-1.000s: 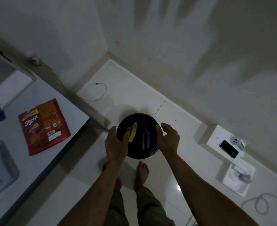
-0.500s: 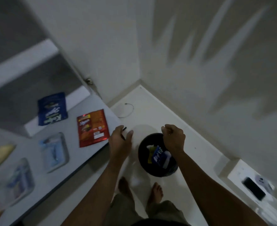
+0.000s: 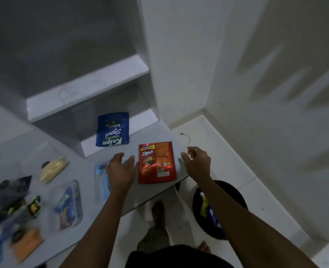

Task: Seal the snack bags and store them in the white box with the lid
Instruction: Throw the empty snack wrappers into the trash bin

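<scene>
One pale, smooth tabletop [image 3: 78,225] carries everything, its right corner near the wall. Behind it a white stepped shelf [image 3: 86,93] rises in two flat ledges. On the floor to the right stands one round black bin [image 3: 235,192] with yellow and blue wrappers inside.

Two glossy flat snack pouches lie unsealed from any box: a red bag [image 3: 156,163] at the tabletop's right corner, and a blue bag [image 3: 112,129] propped on the lowest ledge behind it. Several clear plastic zip bags lie to the left, blurred; at least three hold blue or dark contents, one a pale yellow lump [image 3: 53,168], one something orange [image 3: 27,242].

The left hand [image 3: 121,171] hovers just left of the red bag, its grip released, fingers spread. The right hand [image 3: 197,163] hovers just right of it, fingers loosely curled, grasping nothing.
</scene>
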A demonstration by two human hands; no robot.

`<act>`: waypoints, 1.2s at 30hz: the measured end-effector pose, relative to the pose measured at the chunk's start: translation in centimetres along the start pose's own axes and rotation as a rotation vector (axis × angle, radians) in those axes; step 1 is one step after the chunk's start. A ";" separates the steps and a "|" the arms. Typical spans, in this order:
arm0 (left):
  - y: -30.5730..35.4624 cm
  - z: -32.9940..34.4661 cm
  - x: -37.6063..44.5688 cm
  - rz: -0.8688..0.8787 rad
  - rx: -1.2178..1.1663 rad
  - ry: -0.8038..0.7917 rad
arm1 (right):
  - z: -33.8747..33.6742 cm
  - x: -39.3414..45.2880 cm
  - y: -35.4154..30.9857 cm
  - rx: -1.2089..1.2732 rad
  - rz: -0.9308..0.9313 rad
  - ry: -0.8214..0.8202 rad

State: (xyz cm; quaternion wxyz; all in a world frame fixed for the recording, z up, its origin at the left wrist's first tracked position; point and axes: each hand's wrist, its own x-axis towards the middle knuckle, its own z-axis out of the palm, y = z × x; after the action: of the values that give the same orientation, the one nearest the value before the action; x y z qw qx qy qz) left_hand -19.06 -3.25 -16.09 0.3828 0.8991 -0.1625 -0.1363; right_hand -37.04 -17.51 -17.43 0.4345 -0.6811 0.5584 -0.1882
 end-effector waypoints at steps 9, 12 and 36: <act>-2.6 0.5 13.3 -0.146 0.186 0.055 | 9.1 5.8 -2.3 -0.125 0.210 0.004; -3.9 1.3 16.4 -0.187 0.326 0.045 | 11.1 7.0 -1.9 -0.201 0.266 0.016; -6.5 1.8 22.1 -0.486 0.304 0.004 | 13.3 7.5 -2.3 -0.146 0.322 0.146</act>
State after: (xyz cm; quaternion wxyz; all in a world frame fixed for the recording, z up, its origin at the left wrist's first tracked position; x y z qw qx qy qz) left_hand 1.60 -8.95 -24.76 0.2002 0.9590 0.0402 -0.1963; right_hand -23.55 -19.39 -24.67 0.3667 -0.5974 0.7023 -0.1240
